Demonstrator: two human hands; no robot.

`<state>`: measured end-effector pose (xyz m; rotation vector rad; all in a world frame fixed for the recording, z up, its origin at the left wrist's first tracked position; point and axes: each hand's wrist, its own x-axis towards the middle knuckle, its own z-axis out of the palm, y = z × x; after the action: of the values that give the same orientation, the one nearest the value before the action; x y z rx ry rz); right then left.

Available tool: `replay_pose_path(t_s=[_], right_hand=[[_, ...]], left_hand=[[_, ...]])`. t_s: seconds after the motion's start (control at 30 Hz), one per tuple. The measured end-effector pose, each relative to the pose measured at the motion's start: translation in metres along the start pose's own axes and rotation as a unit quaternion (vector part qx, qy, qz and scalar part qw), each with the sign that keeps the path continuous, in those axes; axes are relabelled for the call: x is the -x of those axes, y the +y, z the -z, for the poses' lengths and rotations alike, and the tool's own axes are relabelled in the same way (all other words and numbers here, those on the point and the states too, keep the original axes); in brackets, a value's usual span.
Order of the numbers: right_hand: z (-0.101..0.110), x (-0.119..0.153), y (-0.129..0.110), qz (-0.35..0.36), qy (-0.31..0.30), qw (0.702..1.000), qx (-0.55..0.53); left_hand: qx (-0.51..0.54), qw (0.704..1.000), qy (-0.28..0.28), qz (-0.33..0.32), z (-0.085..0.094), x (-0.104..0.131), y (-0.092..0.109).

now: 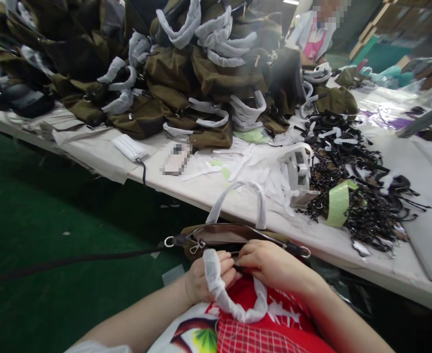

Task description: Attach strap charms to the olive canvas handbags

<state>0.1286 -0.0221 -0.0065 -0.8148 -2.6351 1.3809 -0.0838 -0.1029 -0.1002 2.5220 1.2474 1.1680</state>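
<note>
As a white-wrapped handle (pixel 239 312) loops over the left hand (pixel 197 280), that hand and the right hand (pixel 263 262), both half-curled, rest at the near edge of an open olive bag (pixel 230 234); I cannot tell what their partly hidden fingertips grip. Beyond, the worktop (pixel 164 181) carries black straps (pixel 370 208) right of the hands, heaped bags (pixel 216 73) farther back.

The bag (pixel 226 233) is showing matt cloth, its metal rings (pixel 169 238) are gleaming, and its handle wrapping (pixel 213 274) (papery-looking) is appearing wrinkled.
</note>
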Motion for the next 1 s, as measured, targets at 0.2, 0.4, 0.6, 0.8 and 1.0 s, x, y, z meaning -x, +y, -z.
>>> replay_pose_path(t_s=[0.2, 0.4, 0.6, 0.8, 1.0], right_hand=[[-0.001, 0.001, -0.009, -0.065, -0.033, 0.997, 0.006], [0.003, -0.002, -0.016, -0.105, -0.037, 0.994, 0.015], [-0.001, 0.001, -0.021, -0.107, -0.022, 0.993, 0.036], [-0.013, -0.003, -0.028, -0.099, -0.019, 0.992, 0.08], [-0.011, -0.008, -0.031, -0.098, -0.021, 0.992, 0.079]], left_hand=[[-0.058, 0.987, 0.127, -0.083, -0.003, 0.023, -0.007], [-0.11, 0.981, 0.144, -0.065, -0.002, 0.018, -0.007], [-0.12, 0.972, 0.189, -0.075, -0.002, 0.014, -0.008], [-0.148, 0.957, 0.239, -0.069, 0.003, 0.024, -0.005], [-0.085, 0.969, 0.228, -0.034, 0.005, 0.025, -0.005]])
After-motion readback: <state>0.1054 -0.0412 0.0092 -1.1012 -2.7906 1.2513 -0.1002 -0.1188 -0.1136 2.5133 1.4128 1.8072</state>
